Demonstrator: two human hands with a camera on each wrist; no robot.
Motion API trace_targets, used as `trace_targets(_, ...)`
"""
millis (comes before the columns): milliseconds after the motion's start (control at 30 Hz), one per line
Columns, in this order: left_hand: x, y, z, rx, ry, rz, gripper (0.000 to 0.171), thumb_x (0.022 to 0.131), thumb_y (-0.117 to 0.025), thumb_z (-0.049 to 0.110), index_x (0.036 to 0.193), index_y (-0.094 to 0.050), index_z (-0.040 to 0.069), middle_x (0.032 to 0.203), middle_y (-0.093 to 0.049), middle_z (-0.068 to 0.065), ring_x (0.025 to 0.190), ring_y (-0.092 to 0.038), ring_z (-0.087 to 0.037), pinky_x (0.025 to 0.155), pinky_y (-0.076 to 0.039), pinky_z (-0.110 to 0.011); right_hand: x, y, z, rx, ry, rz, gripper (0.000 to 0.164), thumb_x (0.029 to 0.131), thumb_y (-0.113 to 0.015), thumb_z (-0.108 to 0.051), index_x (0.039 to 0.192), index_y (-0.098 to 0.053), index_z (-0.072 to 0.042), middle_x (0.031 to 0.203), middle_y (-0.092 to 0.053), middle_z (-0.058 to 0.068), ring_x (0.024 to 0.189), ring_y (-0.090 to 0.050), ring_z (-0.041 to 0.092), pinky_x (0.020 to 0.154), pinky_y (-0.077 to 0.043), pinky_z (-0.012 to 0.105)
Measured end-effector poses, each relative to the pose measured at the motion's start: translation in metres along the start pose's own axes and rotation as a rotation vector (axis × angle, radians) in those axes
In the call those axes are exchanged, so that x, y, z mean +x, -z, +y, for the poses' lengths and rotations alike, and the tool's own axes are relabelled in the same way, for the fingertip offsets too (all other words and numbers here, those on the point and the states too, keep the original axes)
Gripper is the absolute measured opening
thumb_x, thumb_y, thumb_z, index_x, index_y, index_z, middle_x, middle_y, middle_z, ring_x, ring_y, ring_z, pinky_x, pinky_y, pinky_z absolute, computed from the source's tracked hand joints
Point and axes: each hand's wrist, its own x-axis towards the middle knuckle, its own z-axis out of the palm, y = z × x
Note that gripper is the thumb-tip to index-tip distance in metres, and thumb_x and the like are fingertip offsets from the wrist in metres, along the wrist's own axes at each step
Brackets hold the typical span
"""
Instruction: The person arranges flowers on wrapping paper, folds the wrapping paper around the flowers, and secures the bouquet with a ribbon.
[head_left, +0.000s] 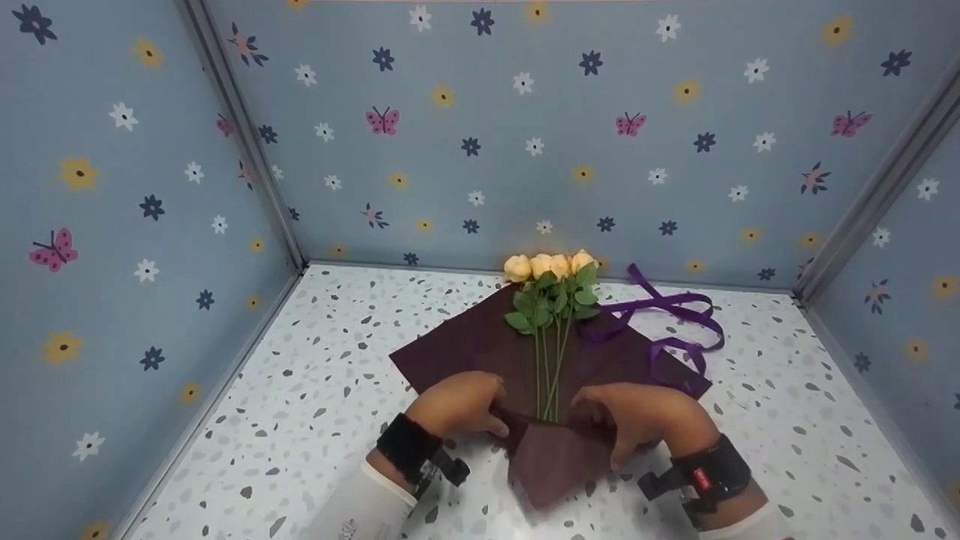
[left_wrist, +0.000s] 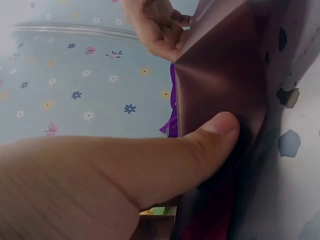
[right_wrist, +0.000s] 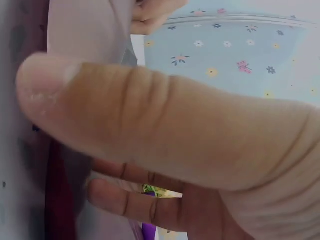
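Observation:
A dark plum sheet of wrapping paper (head_left: 465, 349) lies on the tabletop, its near corner folded up over the lower ends of the stems. Several peach roses (head_left: 551, 268) with green leaves and long stems (head_left: 546, 367) rest on it, blooms toward the back wall. My left hand (head_left: 461, 401) pinches the fold's left side; in the left wrist view its thumb (left_wrist: 210, 142) presses on the paper. On the fold's right side my right hand (head_left: 649, 416) grips the paper, its thumb (right_wrist: 125, 107) in front and fingers curled behind.
A loose purple ribbon (head_left: 682, 300) curls over the paper's right side and onto the speckled white tabletop (head_left: 300, 397). Blue patterned panels (head_left: 517, 112) close in the back and both sides. Each wrist wears a black strap (head_left: 411, 448).

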Motion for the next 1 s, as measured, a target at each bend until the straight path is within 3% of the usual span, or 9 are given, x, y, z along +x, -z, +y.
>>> trace_targets(200, 0.000, 0.000, 0.001, -0.001, 0.009, -0.012, 0.032, 0.084, -0.088, 0.045, 0.075, -0.066, 0.024, 0.106, -0.072, 0.006, 0.075, -0.056, -0.010, 0.072, -0.050, -0.029, -0.001, -0.002, -0.001, 0.001, 0.029, -0.011, 0.094, 0.057, -0.102, -0.019, 0.140, -0.060, -0.026, 0.113, -0.069, -0.003, 0.105, -0.066, 0.020, 0.088, -0.055, 0.033)
trace_targets(400, -0.003, 0.002, 0.001, -0.026, 0.008, -0.040, 0.036, 0.079, -0.089, 0.054, 0.085, -0.072, 0.023, 0.101, -0.071, 0.006, 0.078, -0.057, -0.010, 0.074, -0.051, -0.030, -0.003, 0.002, 0.001, -0.016, 0.018, 0.009, 0.059, 0.070, -0.086, -0.009, 0.122, -0.069, -0.030, 0.106, -0.069, -0.011, 0.097, -0.069, 0.017, 0.083, -0.058, 0.035)
trace_targets(500, -0.004, 0.004, 0.000, -0.058, 0.009, -0.065, 0.048, 0.069, -0.094, 0.059, 0.097, -0.076, 0.024, 0.098, -0.069, 0.010, 0.083, -0.061, -0.011, 0.078, -0.055, -0.032, -0.004, 0.003, 0.004, 0.016, -0.023, 0.018, 0.045, 0.074, -0.076, -0.003, 0.112, -0.071, -0.028, 0.097, -0.070, -0.008, 0.081, -0.069, 0.015, 0.070, -0.059, 0.035)
trace_targets(567, -0.005, 0.005, 0.000, -0.067, 0.016, -0.086, 0.065, 0.061, -0.097, 0.062, 0.110, -0.078, 0.024, 0.110, -0.072, 0.010, 0.095, -0.067, -0.012, 0.087, -0.058, -0.034, -0.005, 0.003, 0.007, 0.058, -0.062, 0.013, 0.039, 0.077, -0.074, -0.003, 0.108, -0.072, -0.027, 0.090, -0.070, -0.006, 0.069, -0.067, 0.015, 0.060, -0.058, 0.036)
trace_targets(633, -0.005, 0.005, 0.001, -0.066, 0.039, -0.091, 0.082, 0.058, -0.098, 0.063, 0.125, -0.075, 0.023, 0.122, -0.073, 0.008, 0.109, -0.069, -0.015, 0.097, -0.058, -0.036, -0.004, 0.003, 0.010, 0.047, -0.082, 0.037, 0.036, 0.079, -0.076, -0.009, 0.112, -0.074, -0.024, 0.090, -0.070, -0.007, 0.072, -0.067, 0.013, 0.066, -0.059, 0.038)
trace_targets(733, -0.006, 0.006, 0.004, -0.079, 0.097, -0.086, 0.086, 0.066, -0.093, 0.066, 0.136, -0.071, 0.022, 0.133, -0.072, 0.003, 0.120, -0.068, -0.020, 0.106, -0.055, -0.041, -0.002, 0.004, 0.015, 0.015, -0.111, 0.081, 0.038, 0.084, -0.081, -0.020, 0.121, -0.075, -0.020, 0.100, -0.074, -0.006, 0.089, -0.070, 0.017, 0.083, -0.061, 0.047)
trace_targets(800, -0.004, 0.006, 0.004, -0.090, 0.118, -0.060, 0.065, 0.077, -0.085, 0.067, 0.124, -0.075, 0.022, 0.117, -0.076, 0.004, 0.107, -0.071, -0.018, 0.097, -0.058, -0.041, -0.001, 0.005, 0.019, -0.021, -0.115, 0.119, 0.031, 0.087, -0.081, -0.025, 0.117, -0.075, -0.018, 0.098, -0.071, -0.007, 0.093, -0.066, 0.016, 0.089, -0.057, 0.045)
trace_targets(900, 0.001, 0.006, 0.003, -0.088, 0.133, -0.016, 0.045, 0.093, -0.072, 0.064, 0.110, -0.074, 0.022, 0.102, -0.075, 0.002, 0.096, -0.071, -0.017, 0.088, -0.058, -0.040, 0.001, 0.006, 0.027, -0.005, -0.143, 0.147, 0.013, 0.093, -0.079, -0.028, 0.097, -0.073, -0.017, 0.086, -0.066, -0.004, 0.081, -0.064, 0.016, 0.077, -0.057, 0.042)
trace_targets(1000, 0.008, 0.002, 0.001, -0.044, 0.146, 0.049, 0.049, 0.101, -0.065, 0.055, 0.126, -0.069, 0.014, 0.117, -0.076, -0.007, 0.111, -0.073, -0.025, 0.096, -0.058, -0.044, 0.004, 0.005, 0.036, 0.017, -0.152, 0.174, 0.019, 0.095, -0.077, -0.029, 0.082, -0.066, -0.021, 0.073, -0.056, -0.006, 0.066, -0.054, 0.012, 0.062, -0.048, 0.034)
